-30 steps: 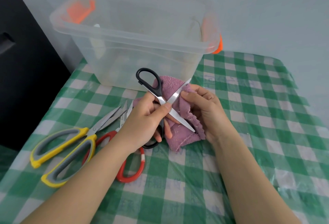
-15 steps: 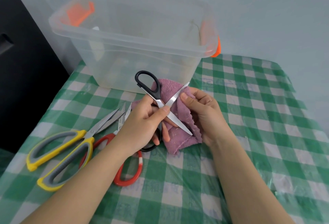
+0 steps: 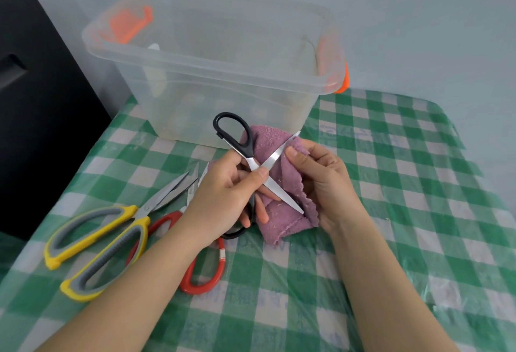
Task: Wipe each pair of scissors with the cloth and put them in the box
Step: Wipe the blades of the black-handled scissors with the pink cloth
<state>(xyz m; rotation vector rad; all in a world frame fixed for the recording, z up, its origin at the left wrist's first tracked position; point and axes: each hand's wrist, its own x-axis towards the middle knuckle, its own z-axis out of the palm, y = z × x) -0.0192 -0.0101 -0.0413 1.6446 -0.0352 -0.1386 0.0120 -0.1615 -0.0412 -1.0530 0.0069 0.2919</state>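
My left hand [image 3: 223, 198] grips the black-handled scissors [image 3: 237, 139] near the pivot, blades spread wide in an X. One black loop stands up in front of the box; the other is mostly hidden under my left fingers. My right hand [image 3: 326, 181] holds the purple cloth [image 3: 282, 212] and pinches it around the upper blade near its tip. The lower blade lies across the cloth. The clear plastic box [image 3: 223, 77] with orange latches stands just behind. Yellow-handled scissors [image 3: 97, 242] and red-handled scissors [image 3: 203, 276] lie on the table at the left, partly under my left forearm.
The table carries a green-and-white checked cover [image 3: 405, 198] under clear plastic. A dark cabinet [image 3: 33, 100] stands at the left, close to the table edge. A pale wall rises right behind the box.
My right thumb with the cloth has slid a little along the upper blade toward its tip. The left hand keeps the same hold on the scissors.
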